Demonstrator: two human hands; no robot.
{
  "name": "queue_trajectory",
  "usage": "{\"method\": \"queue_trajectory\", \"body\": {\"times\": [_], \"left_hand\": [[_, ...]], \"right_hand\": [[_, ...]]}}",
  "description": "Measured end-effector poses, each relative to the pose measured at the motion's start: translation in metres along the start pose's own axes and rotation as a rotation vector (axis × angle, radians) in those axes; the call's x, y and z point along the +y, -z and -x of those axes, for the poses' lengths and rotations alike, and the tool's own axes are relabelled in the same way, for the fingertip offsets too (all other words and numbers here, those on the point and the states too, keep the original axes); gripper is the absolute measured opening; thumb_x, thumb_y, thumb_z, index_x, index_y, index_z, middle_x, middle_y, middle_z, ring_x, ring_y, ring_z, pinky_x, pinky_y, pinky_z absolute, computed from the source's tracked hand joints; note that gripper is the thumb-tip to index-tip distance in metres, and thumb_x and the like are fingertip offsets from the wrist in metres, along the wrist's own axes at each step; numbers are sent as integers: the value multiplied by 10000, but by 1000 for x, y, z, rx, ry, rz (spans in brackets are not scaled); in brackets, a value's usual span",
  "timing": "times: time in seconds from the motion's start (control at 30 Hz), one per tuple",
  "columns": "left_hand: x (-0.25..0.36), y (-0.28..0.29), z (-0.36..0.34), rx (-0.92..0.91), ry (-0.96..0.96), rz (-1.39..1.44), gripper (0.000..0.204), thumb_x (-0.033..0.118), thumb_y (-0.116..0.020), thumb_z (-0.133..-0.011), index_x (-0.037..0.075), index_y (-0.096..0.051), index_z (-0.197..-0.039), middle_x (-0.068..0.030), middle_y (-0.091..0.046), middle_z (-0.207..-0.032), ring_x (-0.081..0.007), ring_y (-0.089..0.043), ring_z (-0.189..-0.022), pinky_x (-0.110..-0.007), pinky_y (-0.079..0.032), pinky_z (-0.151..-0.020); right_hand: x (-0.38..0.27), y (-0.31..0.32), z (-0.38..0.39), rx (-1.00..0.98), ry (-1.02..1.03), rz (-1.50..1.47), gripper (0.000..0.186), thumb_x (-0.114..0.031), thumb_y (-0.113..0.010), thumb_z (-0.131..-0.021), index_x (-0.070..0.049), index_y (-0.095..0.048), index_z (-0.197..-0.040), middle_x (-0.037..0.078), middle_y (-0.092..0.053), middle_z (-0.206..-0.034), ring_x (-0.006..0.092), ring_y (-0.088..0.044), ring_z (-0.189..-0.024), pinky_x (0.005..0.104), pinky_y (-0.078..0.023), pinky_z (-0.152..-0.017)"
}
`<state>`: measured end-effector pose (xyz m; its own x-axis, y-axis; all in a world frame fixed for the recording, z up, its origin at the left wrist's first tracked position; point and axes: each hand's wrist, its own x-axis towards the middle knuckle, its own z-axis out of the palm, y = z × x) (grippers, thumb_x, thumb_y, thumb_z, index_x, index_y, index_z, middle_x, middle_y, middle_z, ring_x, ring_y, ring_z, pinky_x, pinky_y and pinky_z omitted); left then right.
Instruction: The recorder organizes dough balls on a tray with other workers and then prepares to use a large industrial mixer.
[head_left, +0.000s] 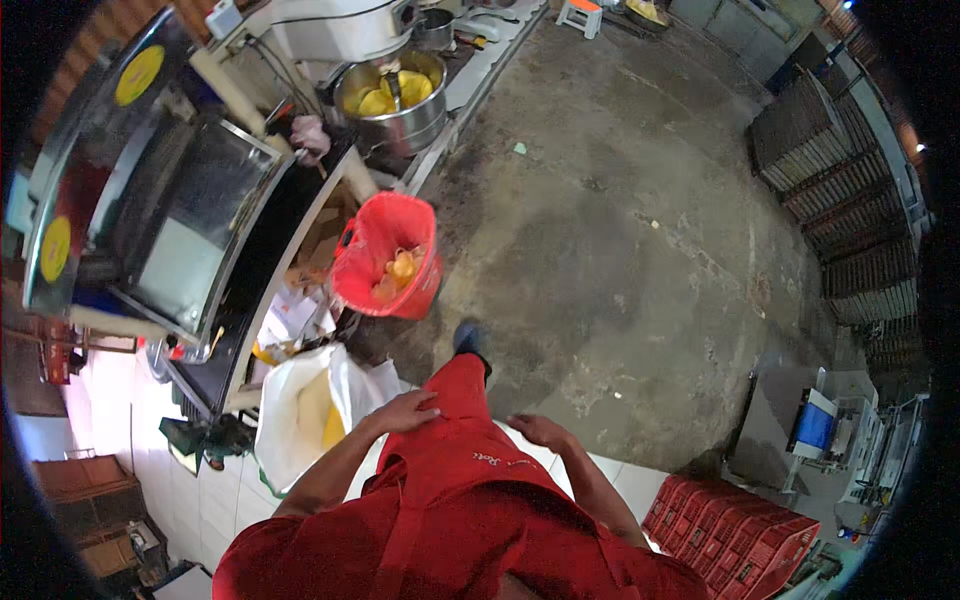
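I read the left grip as apart, cannot tell for the right grip, and caution that an outward elbow swing could tip the white sack beside the near corner of the bench.

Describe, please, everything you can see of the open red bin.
The open red plastic-looking bin has a wide, rounded mouth and a dark patch on its left rim. It stands upright on the grey concrete-looking floor, beside the black-topped table. Orange and yellowish scraps lie inside, below the rim. Neither the bare left hand nor the bare right hand touches it.
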<state>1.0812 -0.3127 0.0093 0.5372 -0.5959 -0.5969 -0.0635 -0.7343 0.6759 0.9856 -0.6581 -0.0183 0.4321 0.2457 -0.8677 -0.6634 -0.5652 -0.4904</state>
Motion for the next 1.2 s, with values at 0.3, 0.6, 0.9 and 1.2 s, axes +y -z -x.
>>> {"method": "queue_trajectory", "body": {"times": [0.3, 0.6, 0.9, 1.2], "left_hand": [[34, 207, -267, 65, -149, -234, 565, 429, -519, -987, 35, -533, -1391, -231, -517, -1434, -388, -485, -1329, -441, -364, -1135], [135, 411, -467, 297, -136, -42, 519, 395, -556, -965, 33, -573, -1336, -231, -598, -1324, -388, -550, -1252, -453, -419, -1077], [87, 423, -616, 367, 306, 57, 547, 458, -556, -958, 58, -570, -1332, -228, -595, -1317, -384, -566, -1220, -477, -463, -1007], [108, 433, -644, 874, 239, 174, 419, 403, -580, -979, 133, -615, -1298, -119, -690, -990, -288, -661, -906, -431, -519, -756]], "right_hand": [[-31, 304, -103, 693, 71, 171, 584, -411, -688, -899, -14, -588, -1315, 212, -640, -1291, 349, -643, -1150, 421, -508, -966], [-35, 485, -147, 679, 40, 78, 522, -449, -614, -929, 4, -631, -1188, 237, -704, -1100, 374, -687, -980, 460, -536, -824], [-75, 791, -294, 566, 117, 476, 561, -464, -725, -844, -8, -652, -1162, 223, -687, -1134, 371, -639, -1087, 456, -505, -935], [-416, 1061, -441, 500, 764, 352, 238, -196, -669, -935, -38, -610, -1103, 127, -670, -960, 278, -602, -723, 364, -476, -658]]}}
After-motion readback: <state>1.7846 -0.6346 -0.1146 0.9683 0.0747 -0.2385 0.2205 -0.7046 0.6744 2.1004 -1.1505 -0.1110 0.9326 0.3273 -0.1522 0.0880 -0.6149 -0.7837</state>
